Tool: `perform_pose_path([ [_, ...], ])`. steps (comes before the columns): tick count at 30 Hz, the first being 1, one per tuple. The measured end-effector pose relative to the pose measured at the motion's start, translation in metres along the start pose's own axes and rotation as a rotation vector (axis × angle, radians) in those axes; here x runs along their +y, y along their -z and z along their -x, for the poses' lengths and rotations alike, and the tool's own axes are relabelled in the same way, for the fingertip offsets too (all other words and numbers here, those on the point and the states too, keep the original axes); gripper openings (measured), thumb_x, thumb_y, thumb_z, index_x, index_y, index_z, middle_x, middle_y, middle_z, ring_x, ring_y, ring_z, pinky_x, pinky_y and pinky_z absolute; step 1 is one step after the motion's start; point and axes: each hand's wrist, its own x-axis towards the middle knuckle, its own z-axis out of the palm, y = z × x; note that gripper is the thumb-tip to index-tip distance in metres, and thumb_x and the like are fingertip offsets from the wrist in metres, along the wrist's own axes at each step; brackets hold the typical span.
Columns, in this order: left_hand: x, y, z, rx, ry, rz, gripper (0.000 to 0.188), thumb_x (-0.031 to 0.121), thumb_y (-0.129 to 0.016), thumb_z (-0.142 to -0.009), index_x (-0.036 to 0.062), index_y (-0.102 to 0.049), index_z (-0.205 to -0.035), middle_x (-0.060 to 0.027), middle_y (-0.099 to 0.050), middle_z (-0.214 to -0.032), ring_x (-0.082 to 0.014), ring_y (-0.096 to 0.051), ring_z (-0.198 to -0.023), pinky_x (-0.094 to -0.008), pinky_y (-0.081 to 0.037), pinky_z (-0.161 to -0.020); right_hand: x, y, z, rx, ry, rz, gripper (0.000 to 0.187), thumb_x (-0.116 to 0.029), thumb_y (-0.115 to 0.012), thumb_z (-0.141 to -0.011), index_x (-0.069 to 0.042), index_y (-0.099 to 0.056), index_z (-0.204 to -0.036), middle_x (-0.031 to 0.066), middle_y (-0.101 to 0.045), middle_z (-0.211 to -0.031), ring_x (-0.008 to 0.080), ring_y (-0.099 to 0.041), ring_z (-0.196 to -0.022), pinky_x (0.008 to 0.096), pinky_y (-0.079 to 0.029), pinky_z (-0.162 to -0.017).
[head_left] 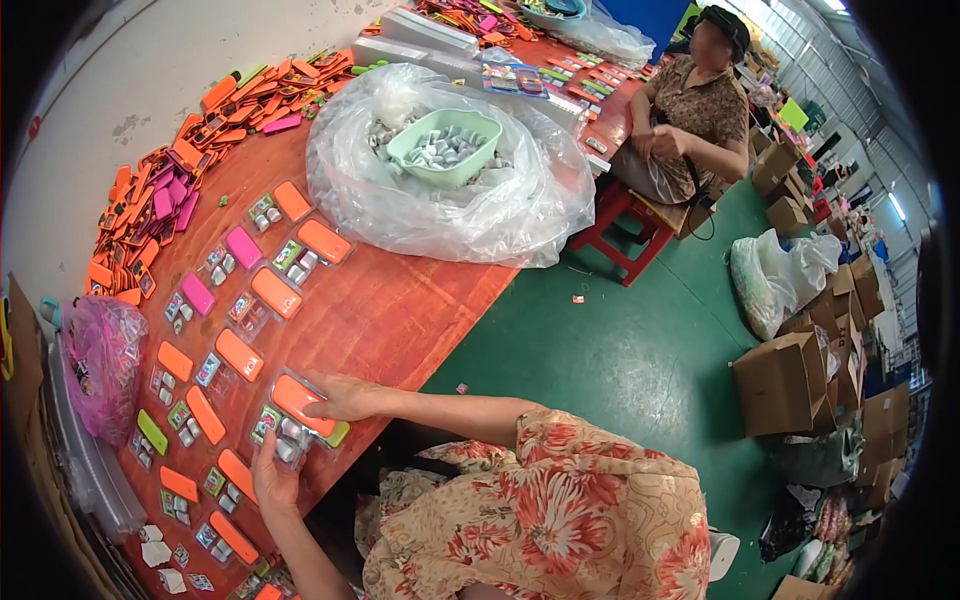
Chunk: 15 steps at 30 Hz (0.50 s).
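In front of me on the red table lies a clear plastic blister tray [262,412] holding an orange plastic case, small grey-white pieces [291,437] and a small picture card. My left hand [272,478] grips the tray's near left side, its thumb beside the pieces. From the right, my right hand [345,397] closes over the end of the orange case [297,397], its fingertips on the case. A lime-green piece [339,434] shows under the tray's right edge. Several similar filled trays with orange, pink or green cases [239,354] lie in rows to the left and beyond.
A heap of orange and magenta cases [190,150] lies along the wall. Beyond the rows, a mint-green basin [446,150] of grey-white pieces sits on a large clear plastic bag [540,215]. A person [700,110] sits at the far right; cardboard boxes [785,385] stand on the green floor.
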Motion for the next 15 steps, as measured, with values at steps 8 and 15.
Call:
perform_pose_path([
  [8, 0.0019, -0.0036, 0.0008, 0.021, 0.036, 0.026, 0.029, 0.018, -0.059, -0.076, 0.0090, -0.048, -0.102, -0.0034, -0.057, -0.089, -0.0178, -0.056, -0.076, -0.0327, -0.046, -0.059, 0.0065, -0.0021, -0.0063, -0.003, 0.004, -0.010, 0.064, -0.030, -0.054, -0.075, -0.003, -0.026, -0.125, 0.0238, -0.043, -0.113, 0.0335, -0.043, -0.105, 0.0372, -0.037, -0.085],
  [15, -0.0045, 0.0015, -0.0035, -0.004, 0.022, 0.080, 0.029, 0.013, -0.059, -0.075, 0.0068, -0.049, -0.101, -0.0047, -0.057, -0.090, -0.0184, -0.057, -0.079, -0.0327, -0.047, -0.064, 0.0063, 0.0020, -0.0040, -0.023, 0.024, -0.041, 0.064, -0.030, -0.054, -0.075, -0.004, -0.026, -0.126, 0.0237, -0.042, -0.115, 0.0334, -0.042, -0.107, 0.0371, -0.035, -0.087],
])
